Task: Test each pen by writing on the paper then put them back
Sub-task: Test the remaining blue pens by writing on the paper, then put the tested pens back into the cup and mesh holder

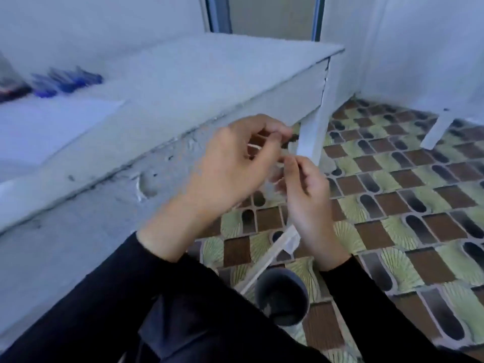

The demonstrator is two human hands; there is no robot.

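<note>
Both hands are held in front of the table's edge, above the floor. My right hand (306, 203) grips a clear pale pen (269, 258) whose lower end slants down to the left below the palm. My left hand (235, 163) curls its fingers and pinches the pen's upper end, where a small dark tip (290, 138) shows. Motion blur hides the details between the fingers. Several blue pens (68, 81) lie in a heap at the back left of the table. A white sheet of paper (52, 127) lies in front of them.
The grey table (199, 82) has a chipped front edge and a white leg (311, 137) just behind my hands. A dark object (10, 93) lies at the far left. Patterned floor tiles (392, 195) spread to the right. A dark rounded thing (281, 297) sits near my lap.
</note>
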